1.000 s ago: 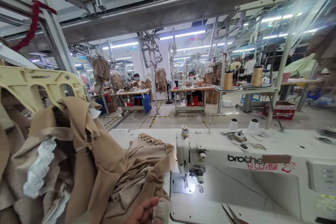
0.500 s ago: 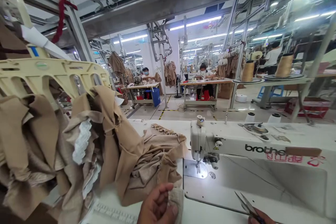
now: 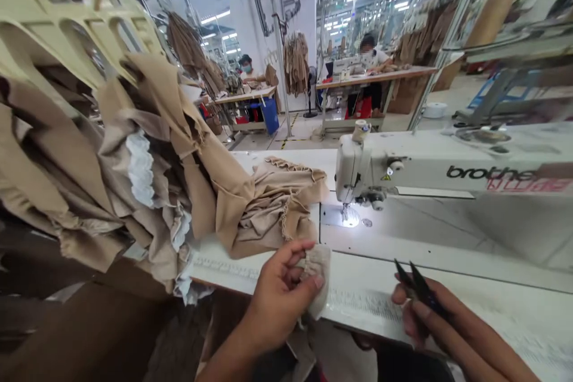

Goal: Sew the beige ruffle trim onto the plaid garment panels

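At the sewing machine (image 3: pixel 403 167), the left hand (image 3: pixel 282 292) pinches fabric (image 3: pixel 317 268) while the right hand (image 3: pixel 434 322) grips snips (image 3: pixel 421 289), which could nick it on a slip.

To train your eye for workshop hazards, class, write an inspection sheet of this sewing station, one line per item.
surface: white sewing table, brightly lit around the needle plate.
job's things: Brother sewing machine; beige gathered fabric beside the needle plate.
clutter: beige garments with white lace heaped against a cream plastic rack, overhanging the table edge.
hands: left hand pinches a beige fabric edge; right hand holds small black snips.
cables: nothing seen.
surroundings: a co-worker sits at a table farther back, near hanging beige garments and a blue bin.
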